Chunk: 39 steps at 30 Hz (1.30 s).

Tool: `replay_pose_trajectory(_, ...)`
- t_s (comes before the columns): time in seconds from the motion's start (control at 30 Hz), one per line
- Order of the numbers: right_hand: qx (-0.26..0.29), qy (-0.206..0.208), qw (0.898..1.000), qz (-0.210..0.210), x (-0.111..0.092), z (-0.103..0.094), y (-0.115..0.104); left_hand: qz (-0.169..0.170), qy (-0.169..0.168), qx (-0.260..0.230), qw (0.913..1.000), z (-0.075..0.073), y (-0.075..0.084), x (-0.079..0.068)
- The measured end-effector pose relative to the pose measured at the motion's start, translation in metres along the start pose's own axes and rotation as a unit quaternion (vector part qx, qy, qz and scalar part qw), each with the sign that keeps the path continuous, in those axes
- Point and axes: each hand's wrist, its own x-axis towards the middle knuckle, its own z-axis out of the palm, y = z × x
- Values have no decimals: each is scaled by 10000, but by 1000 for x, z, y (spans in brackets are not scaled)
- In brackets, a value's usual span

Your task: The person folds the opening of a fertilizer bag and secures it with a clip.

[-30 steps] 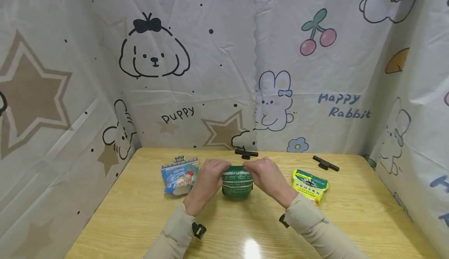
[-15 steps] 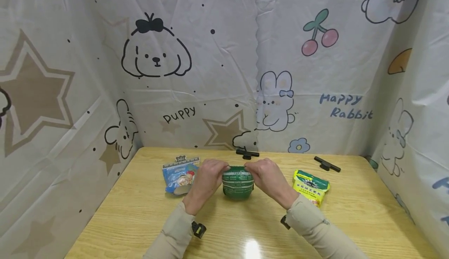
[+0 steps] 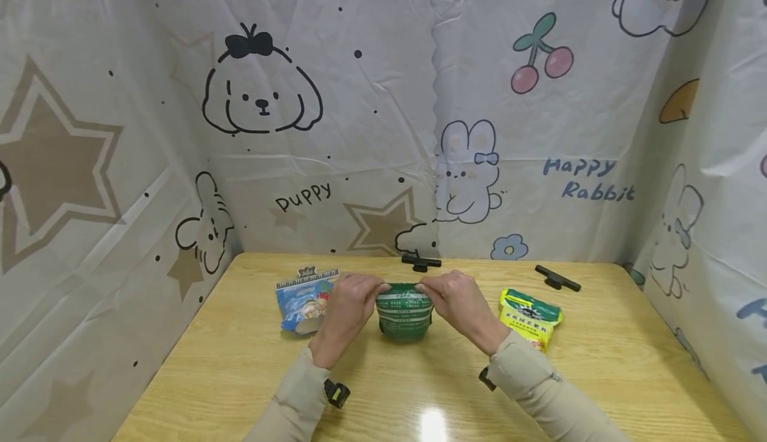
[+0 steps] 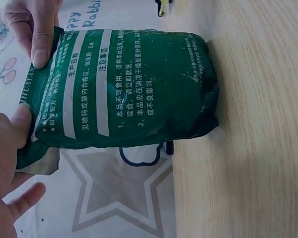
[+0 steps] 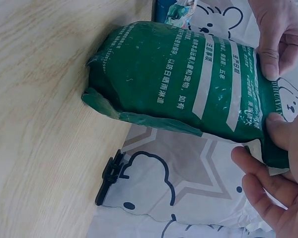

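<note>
A plump green packet [image 3: 404, 315] with white printed lines stands upright on the table in the middle of the head view. At its top left corner, my left hand [image 3: 349, 302] pinches the edge between thumb and fingers. My right hand [image 3: 460, 302] grips the opposite top corner the same way. The left wrist view shows the packet's printed side [image 4: 134, 89] with its bottom on the wood. From the right wrist, the thumb lies on the green top band, and a pale flap [image 5: 256, 148] shows at the corner beside my right hand's fingers.
A blue snack bag [image 3: 302, 309] with a piano-key top strip lies to the left, partly behind my left hand. To the right is a yellow-and-green packet [image 3: 530, 319]. Two black sealing clips [image 3: 421, 262] lie near the table's back edge, before a printed curtain [image 3: 359, 129].
My left hand has shifted slightly left and down, so the top edge between my hands looks a little wider. Both hands keep their hold, and the packet stays in place.
</note>
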Motion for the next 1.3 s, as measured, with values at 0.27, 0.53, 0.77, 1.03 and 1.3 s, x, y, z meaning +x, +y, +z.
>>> replay_pose_trajectory(0.27,123,173,9998,-32,-2,1,2,-166,91,-132,9997,-2,-3,-4)
replay_pose_trajectory(0.53,179,440,9989,-45,-5,4,4,-547,136,-201,9982,-6,-7,-9)
replay_pose_trajectory(0.77,165,351,9992,77,-8,2,6,-713,49,-397,9967,-5,-12,-14)
replay_pose_trajectory(1.03,477,97,9988,23,-12,0,11,-532,61,-640,9965,-7,-15,-19)
replay_pose_trajectory(1.3,484,291,9984,-41,-17,3,11,-725,65,-676,9950,-11,-14,-21)
